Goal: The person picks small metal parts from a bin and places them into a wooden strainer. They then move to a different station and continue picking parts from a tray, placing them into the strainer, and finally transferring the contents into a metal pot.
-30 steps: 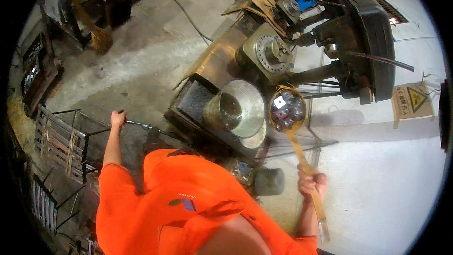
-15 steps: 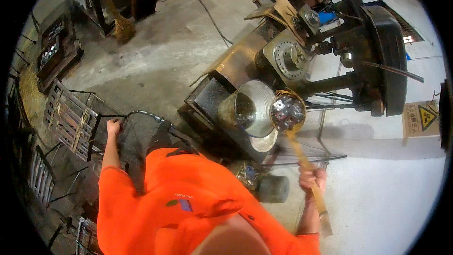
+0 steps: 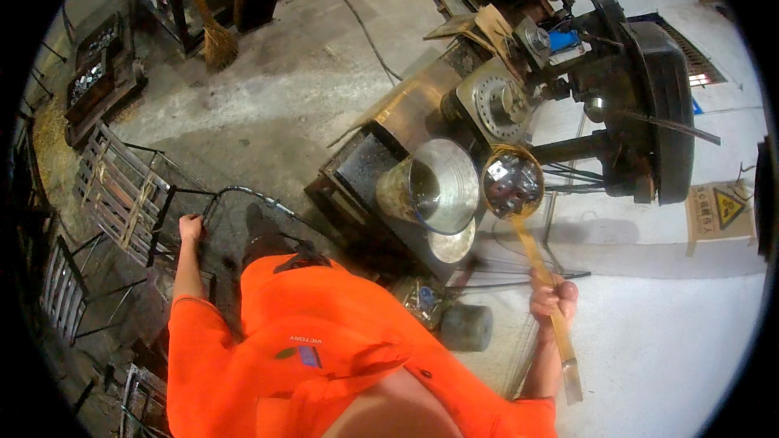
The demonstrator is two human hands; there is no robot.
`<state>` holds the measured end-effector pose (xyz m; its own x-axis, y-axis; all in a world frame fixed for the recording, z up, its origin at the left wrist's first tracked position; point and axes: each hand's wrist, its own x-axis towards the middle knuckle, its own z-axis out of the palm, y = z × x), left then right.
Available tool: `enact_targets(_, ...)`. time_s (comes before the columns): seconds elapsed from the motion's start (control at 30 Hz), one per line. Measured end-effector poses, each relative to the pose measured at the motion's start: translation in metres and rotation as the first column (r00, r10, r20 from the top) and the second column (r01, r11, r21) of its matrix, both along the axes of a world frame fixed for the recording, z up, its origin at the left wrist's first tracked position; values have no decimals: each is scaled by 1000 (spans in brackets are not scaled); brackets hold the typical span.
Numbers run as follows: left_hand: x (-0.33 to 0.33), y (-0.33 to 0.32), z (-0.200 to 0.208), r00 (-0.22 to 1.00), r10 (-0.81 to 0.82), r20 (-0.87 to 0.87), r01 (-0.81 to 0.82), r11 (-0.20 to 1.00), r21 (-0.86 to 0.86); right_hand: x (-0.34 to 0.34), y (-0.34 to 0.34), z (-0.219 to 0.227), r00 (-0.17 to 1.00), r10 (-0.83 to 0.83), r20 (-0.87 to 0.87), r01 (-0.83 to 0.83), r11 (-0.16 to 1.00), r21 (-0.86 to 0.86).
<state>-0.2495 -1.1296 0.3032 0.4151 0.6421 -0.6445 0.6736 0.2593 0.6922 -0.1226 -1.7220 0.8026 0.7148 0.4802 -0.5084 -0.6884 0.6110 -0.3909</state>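
Note:
My right hand (image 3: 554,298) is wrapped round the flat, yellowish handle of a strainer ladle (image 3: 531,253). Its round basket, rimmed in yellow, carries several small shiny metal pieces (image 3: 513,182) and hangs just right of a metal bucket (image 3: 451,186). The bucket leans on the dark machine table, its mouth showing. Off to the left, my left hand (image 3: 191,228) has its fingers curled, next to the black frame of a slatted chair (image 3: 122,195). Whether anything sits inside those fingers cannot be made out.
A drill press (image 3: 649,105) with a round chuck plate (image 3: 499,105) stands beyond the bucket. A round pale lid (image 3: 452,242) is below the bucket, near a grey cylinder (image 3: 466,328). Trays of metal parts (image 3: 91,81) and a broom (image 3: 217,45) are at far left.
The loaded ladle and my right hand have shifted a little to the right, away from the bucket. My left hand has dropped slightly lower in view.

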Motion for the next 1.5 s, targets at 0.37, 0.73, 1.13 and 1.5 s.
enact_targets(0.37, 44, 48, -20, 991, -109, 76, 112, 993, -36, 23, 97, 27, 993, -97, 67, 99, 995, -33)
enact_targets(0.73, 89, 99, 18, 910, -398, 117, 402, 916, -11, 134, 247, -16, 998, 51, -25, -51, 998, -19)
enact_targets(1.13, 89, 215, 73, 943, 291, 162, -296, 955, 9, 341, 514, -185, 711, 541, -449, -540, 829, 144)
enact_targets(1.5, 102, 248, 134, 559, 827, 55, -821, 562, -106, 443, 841, -228, 288, 810, -511, -912, 395, 113)
